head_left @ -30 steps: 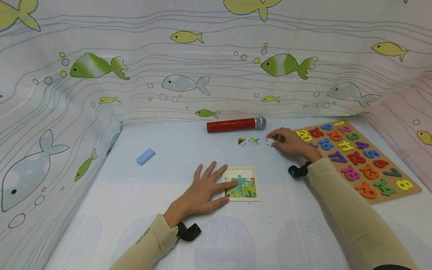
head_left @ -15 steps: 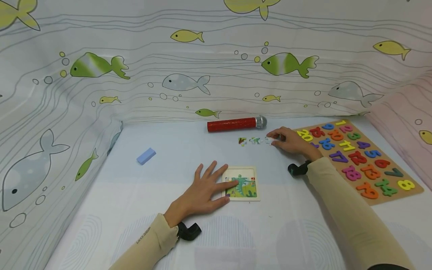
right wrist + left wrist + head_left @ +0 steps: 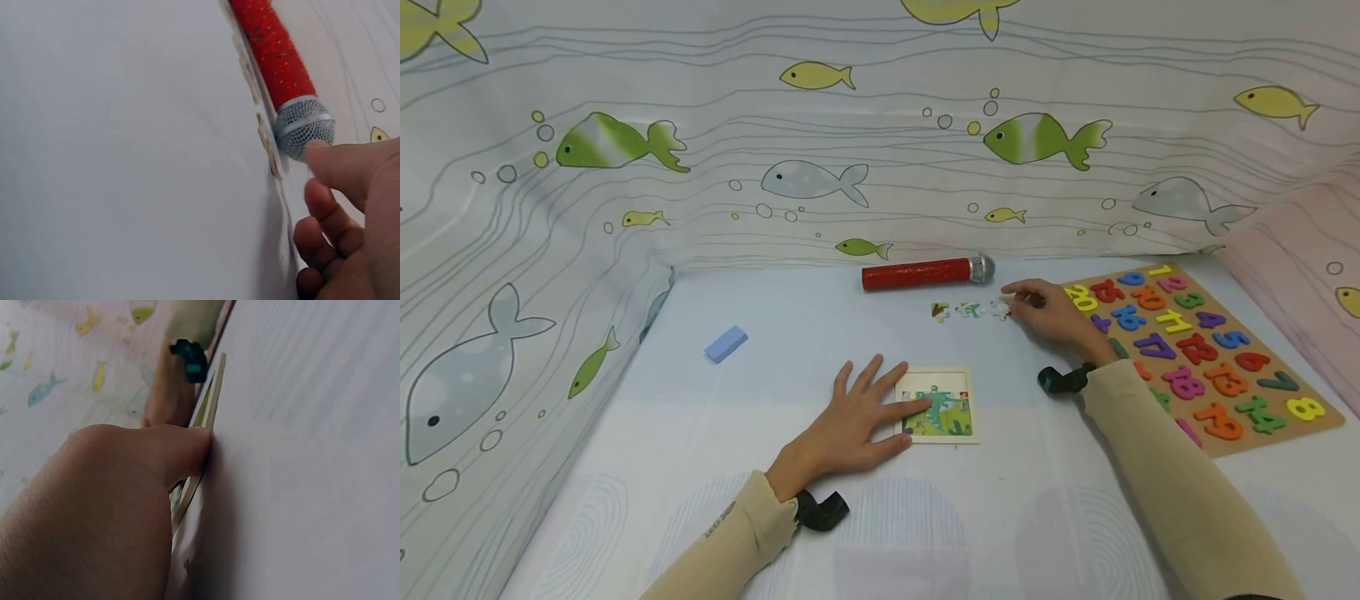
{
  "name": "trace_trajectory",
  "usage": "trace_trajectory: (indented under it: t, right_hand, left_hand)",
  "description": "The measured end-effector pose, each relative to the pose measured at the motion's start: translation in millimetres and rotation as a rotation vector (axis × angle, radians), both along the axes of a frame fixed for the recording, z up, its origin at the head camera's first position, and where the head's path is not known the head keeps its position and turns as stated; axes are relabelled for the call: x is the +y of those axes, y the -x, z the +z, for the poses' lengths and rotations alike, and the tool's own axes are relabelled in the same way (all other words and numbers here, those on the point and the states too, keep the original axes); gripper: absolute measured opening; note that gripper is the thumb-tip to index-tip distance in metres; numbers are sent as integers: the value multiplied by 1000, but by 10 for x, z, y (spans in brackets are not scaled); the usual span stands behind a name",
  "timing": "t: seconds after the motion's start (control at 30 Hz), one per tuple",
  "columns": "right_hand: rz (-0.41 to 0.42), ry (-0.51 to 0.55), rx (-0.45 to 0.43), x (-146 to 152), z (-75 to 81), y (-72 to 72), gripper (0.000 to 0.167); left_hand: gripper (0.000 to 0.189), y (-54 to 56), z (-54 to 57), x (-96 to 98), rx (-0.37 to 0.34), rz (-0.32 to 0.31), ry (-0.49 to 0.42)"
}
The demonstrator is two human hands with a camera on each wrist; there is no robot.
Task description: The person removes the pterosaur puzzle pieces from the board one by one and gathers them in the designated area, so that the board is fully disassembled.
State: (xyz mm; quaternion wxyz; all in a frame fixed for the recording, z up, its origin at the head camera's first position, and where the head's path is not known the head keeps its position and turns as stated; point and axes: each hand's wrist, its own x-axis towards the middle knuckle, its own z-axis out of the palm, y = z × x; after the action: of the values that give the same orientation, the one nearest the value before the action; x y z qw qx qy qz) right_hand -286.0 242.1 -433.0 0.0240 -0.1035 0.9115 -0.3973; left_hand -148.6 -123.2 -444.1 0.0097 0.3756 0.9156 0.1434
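Nearest, our left hand (image 3: 853,425) lies with fingers spread across the puzzle tray (image 3: 973,417) on the table (image 3: 808,308); light pressure should steady it. Beyond, our right hand (image 3: 1052,317) reaches the rightmost loose piece (image 3: 999,309), contact unclear; we'd best pinch its edges. The right wrist view shows thumb and forefinger apart, unclear from the head.

Loose pieces (image 3: 968,309) lie behind the puzzle tray (image 3: 940,380), before the microphone (image 3: 921,274).
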Motion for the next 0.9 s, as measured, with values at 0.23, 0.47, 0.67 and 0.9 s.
trace_trajectory:
  t: [0.23,0.47,0.67,0.9]
  right_hand:
    - [-3,138,123,-177,15,-184,28]
    - [117,123,64,-470,24,-414,18]
    - [285,109,105,-674,42,-622,4]
    - [534,81,101,-863,70,-769,15]
  left_hand:
    - [53,-2,34,4,4,-3,3]
    - [53,-11,46,11,-16,-1,12]
    - [53,-10,46,12,-24,1,23]
    - [50,4,38,4,-28,-6,0]
